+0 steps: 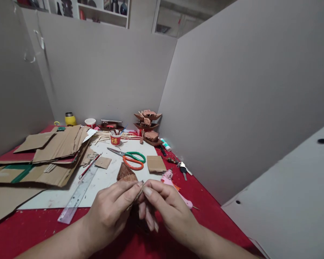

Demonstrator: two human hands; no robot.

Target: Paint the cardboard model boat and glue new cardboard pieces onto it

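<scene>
My left hand (115, 203) is wrapped over a brown-painted cardboard model boat (126, 172), whose pointed end sticks out beyond the fingers. Most of the boat is hidden by both hands. Against the left fingertips, my right hand (166, 205) is closed in a pinch; what lies in that pinch is too small and covered to tell. Beyond the boat lie scissors (128, 158) with green and orange handles. A cardboard square (156, 164) is on the white board, and a pink glue gun (182, 196) rests beside my right hand.
Stacked cardboard (62, 147) fills the left side. A clear ruler (77, 199), a pencil (89, 166) and a small cardboard piece (103, 163) lie nearer. Behind are a red cup (115, 139), thin sticks (101, 135) and finished model boats (148, 124). Keys (183, 169) lie by the right-hand partition (232, 90).
</scene>
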